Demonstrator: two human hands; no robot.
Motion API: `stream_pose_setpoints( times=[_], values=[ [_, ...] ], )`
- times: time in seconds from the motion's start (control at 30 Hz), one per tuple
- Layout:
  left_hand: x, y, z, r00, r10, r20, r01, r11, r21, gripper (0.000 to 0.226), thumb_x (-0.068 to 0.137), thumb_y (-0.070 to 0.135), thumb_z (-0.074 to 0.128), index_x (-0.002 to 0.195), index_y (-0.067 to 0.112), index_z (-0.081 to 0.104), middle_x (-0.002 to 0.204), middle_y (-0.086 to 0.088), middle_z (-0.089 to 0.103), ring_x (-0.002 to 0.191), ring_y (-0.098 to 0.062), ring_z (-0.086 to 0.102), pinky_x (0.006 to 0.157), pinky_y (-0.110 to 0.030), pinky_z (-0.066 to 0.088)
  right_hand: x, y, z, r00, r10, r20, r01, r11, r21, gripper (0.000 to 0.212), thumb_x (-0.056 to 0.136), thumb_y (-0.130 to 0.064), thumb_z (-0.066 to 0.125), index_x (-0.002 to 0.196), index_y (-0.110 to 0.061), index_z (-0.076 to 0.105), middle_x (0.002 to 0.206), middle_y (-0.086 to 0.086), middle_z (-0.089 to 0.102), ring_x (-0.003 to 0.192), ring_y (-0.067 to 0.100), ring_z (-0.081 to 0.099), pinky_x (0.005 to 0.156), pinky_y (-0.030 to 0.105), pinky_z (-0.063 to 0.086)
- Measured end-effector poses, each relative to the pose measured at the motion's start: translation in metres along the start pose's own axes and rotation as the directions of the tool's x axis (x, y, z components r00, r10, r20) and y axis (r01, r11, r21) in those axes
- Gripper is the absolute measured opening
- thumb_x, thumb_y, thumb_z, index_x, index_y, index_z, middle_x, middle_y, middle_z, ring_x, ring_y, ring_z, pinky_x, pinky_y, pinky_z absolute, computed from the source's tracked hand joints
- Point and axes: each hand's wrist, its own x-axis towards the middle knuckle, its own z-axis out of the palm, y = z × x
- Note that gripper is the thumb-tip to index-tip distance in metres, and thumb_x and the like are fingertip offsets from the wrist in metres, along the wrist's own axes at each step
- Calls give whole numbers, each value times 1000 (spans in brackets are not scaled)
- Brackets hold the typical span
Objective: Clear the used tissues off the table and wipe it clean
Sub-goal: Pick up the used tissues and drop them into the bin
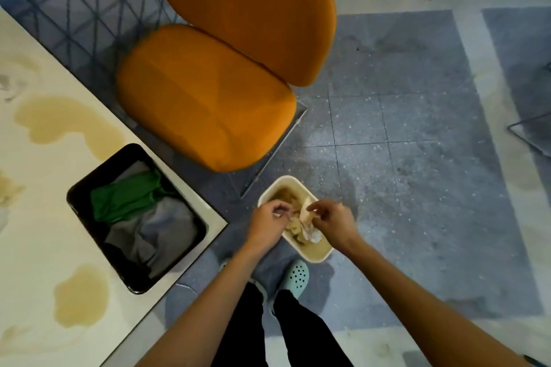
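Both hands hover over a cream bin on the floor beside the counter corner; open floor lies right. The left hand is curled, apparently empty; the right hand pinches crumpled, brown-stained tissues inside the bin.

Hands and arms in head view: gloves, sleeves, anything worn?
Nothing worn on either. The left hand and right hand are bare, with no gloves, and I can make out no rings. Both forearms are bare down to the bottom edge of the frame, with no sleeves, watch or bands in sight. Lower down, black trousers and pale green perforated clogs show.
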Motion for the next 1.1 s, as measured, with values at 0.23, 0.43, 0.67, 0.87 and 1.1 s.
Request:
stream_pose_setpoints(
  times=[0.23, 0.43, 0.67, 0.87, 1.1],
  values=[
    [21, -20, 16, 1000, 6, 17, -8, 994, 110, 23, 86, -6, 58, 105, 3, 68, 103, -6, 70, 92, -14, 66, 71, -2, 45, 30, 40, 17, 986, 92, 136, -65, 981, -185, 35, 86, -6, 57, 118, -19, 68, 118, 7, 67, 101, 22, 64, 84, 26, 47],
    [21, -29, 18, 1000, 25, 10, -27, 984, 177, 16, 89, 3, 62, 103, 5, 70, 106, -4, 71, 94, -13, 68, 75, -4, 46, 27, 48, 12, 965, 125, 231, -64, 964, -257, 35, 88, -14, 62, 123, -21, 65, 125, 8, 62, 105, 23, 62, 87, 28, 47],
    [3, -4, 0, 998, 70, -4, -69, 988, 138, 15, 88, 0, 61, 93, 11, 70, 83, -1, 70, 75, -14, 67, 65, -11, 50, 10, 16, -17, 983, -43, 176, 71, 986, -153, 20, 90, -12, 60, 106, -16, 71, 106, 4, 71, 92, 16, 65, 76, 22, 47],
    [-33, 31, -21, 984, 152, -89, -142, 984, 109, 17, 90, 5, 61, 96, 19, 70, 81, 5, 69, 72, -11, 69, 64, -17, 52, -21, -40, -35, 966, -230, 120, 239, 969, -63, 12, 92, -17, 62, 97, -16, 72, 95, 0, 72, 83, 9, 64, 74, 18, 51],
    [-84, 54, -72, 902, 316, -295, -302, 949, 93, 17, 90, 10, 63, 96, 25, 69, 83, 11, 70, 78, -5, 67, 71, -20, 52, -44, -124, -53, 891, -440, 107, 447, 893, -48, 11, 91, -15, 62, 97, -13, 71, 91, -2, 71, 79, 6, 61, 69, 11, 46]
  ],
)
